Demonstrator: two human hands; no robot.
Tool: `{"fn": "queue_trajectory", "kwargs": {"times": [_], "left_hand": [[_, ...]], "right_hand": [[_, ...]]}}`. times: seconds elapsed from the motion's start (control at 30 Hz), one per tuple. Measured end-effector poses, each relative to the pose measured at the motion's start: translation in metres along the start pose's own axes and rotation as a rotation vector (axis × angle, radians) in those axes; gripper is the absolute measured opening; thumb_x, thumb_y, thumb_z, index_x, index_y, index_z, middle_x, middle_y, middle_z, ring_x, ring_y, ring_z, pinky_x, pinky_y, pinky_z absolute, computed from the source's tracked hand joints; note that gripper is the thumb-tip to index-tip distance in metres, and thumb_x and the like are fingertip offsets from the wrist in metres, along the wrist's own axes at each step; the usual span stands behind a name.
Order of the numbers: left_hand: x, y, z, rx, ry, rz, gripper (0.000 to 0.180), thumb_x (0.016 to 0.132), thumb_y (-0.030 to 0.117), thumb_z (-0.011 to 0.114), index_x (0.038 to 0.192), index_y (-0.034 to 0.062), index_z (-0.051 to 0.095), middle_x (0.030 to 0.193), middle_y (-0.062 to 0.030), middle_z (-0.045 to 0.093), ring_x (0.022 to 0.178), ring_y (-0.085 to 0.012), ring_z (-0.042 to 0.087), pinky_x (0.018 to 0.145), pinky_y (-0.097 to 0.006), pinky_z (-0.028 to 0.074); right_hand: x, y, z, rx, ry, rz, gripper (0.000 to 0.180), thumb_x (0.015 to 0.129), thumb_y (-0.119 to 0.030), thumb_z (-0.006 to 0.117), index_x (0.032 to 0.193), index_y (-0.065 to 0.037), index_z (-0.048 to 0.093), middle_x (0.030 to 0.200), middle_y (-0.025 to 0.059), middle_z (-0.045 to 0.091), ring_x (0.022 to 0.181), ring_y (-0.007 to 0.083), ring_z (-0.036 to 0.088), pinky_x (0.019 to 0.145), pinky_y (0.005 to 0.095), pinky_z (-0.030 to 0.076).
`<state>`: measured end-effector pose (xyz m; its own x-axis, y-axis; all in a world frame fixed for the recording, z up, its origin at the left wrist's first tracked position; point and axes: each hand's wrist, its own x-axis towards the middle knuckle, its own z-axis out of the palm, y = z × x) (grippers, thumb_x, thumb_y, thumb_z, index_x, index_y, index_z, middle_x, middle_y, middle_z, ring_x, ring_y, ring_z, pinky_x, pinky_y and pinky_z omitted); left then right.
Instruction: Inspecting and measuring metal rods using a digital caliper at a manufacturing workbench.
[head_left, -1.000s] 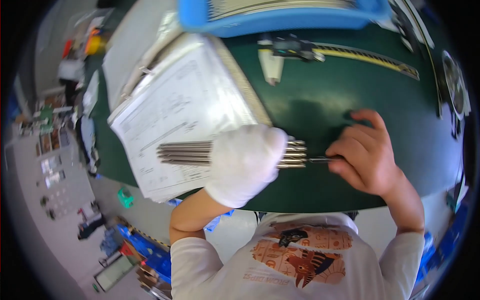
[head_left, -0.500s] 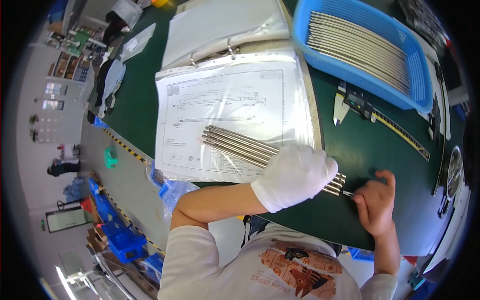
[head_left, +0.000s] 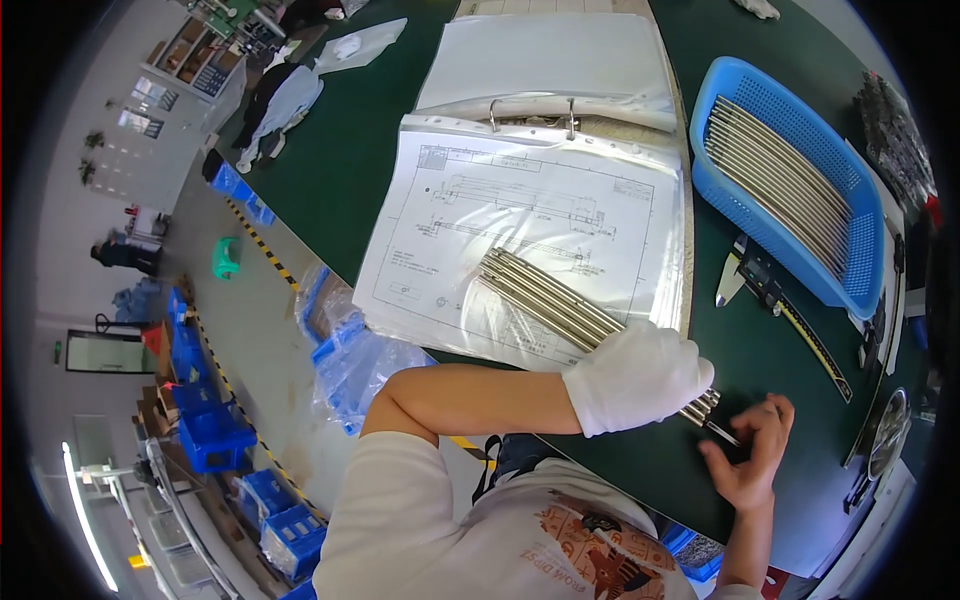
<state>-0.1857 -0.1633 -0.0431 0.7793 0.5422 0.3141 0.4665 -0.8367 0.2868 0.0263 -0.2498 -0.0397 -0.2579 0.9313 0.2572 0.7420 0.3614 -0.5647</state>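
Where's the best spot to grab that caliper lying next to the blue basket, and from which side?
Take the caliper by its long straight beam, around the middle, coming from above with the grip across its narrow width. It lies flat on the green table with its pointed jaws at the end nearer the blue basket, so the beam is probably the safest hold.

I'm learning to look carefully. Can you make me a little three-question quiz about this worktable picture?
1. True or false: the left hand wears a white glove.
2. What fills the blue basket? A) metal rods B) apples C) socks
3. Fill in: the bundle of rods lies on a technical ____ in the open binder.

Key: 1 true. 2 A. 3 drawing. The bare right hand has its fingers at the bundle's end.
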Motion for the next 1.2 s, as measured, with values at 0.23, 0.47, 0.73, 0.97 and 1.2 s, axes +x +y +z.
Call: {"fn": "queue_trajectory", "kwargs": {"times": [0.23,0.47,0.73,0.97,1.2], "left_hand": [[0.000,0.001,0.001,0.042,-0.014,-0.014,0.011,0.072,0.017,0.058,0.071,0.0075,0.052,0.061,-0.0057,0.053,0.056,-0.0211,0.060,0.045,-0.035,0.045],[0.000,0.000,0.002,0.061,-0.012,0.013,0.012,0.072,0.018,0.058,0.071,0.0075,0.052,0.061,-0.0055,0.051,0.056,-0.0206,0.059,0.045,-0.035,0.046],[-0.001,0.004,-0.003,0.087,-0.083,0.014,0.011,0.074,0.019,0.057,0.074,0.0085,0.053,0.063,-0.0052,0.053,0.059,-0.0213,0.060,0.046,-0.036,0.047],[0.001,0.001,0.000,0.073,-0.192,-0.013,0.012,0.070,0.017,0.060,0.077,0.0101,0.053,0.066,-0.0054,0.053,0.061,-0.0238,0.059,0.049,-0.039,0.045],[0.003,0.001,-0.015,0.213,-0.256,0.000,0.016,0.070,0.019,0.062,0.078,0.0126,0.049,0.068,-0.0019,0.050,0.060,-0.0203,0.055,0.049,-0.037,0.041]], "right_hand": [[-0.004,0.018,0.004,-0.003,-0.057,-0.073,0.014,0.077,-0.015,0.064,0.070,-0.007,0.055,0.059,0.0050,0.052,0.055,0.0227,0.050,0.090,0.0464,0.037],[-0.004,0.010,0.001,-0.063,-0.037,-0.109,0.012,0.074,-0.013,0.067,0.072,-0.007,0.057,0.060,0.0047,0.054,0.055,0.0224,0.051,0.088,0.0460,0.039],[-0.003,0.002,0.005,-0.071,0.035,-0.113,0.017,0.076,-0.022,0.070,0.074,-0.008,0.060,0.062,0.0044,0.056,0.056,0.0222,0.053,0.085,0.0433,0.040],[0.000,0.009,0.009,-0.027,0.014,-0.096,0.018,0.077,-0.025,0.071,0.079,-0.009,0.062,0.066,0.0025,0.057,0.059,0.0212,0.055,0.084,0.0411,0.041],[0.004,0.001,0.019,0.074,0.079,-0.090,0.023,0.073,-0.027,0.074,0.082,-0.010,0.060,0.074,0.0039,0.055,0.069,0.0218,0.057,0.086,0.0420,0.041]]}}
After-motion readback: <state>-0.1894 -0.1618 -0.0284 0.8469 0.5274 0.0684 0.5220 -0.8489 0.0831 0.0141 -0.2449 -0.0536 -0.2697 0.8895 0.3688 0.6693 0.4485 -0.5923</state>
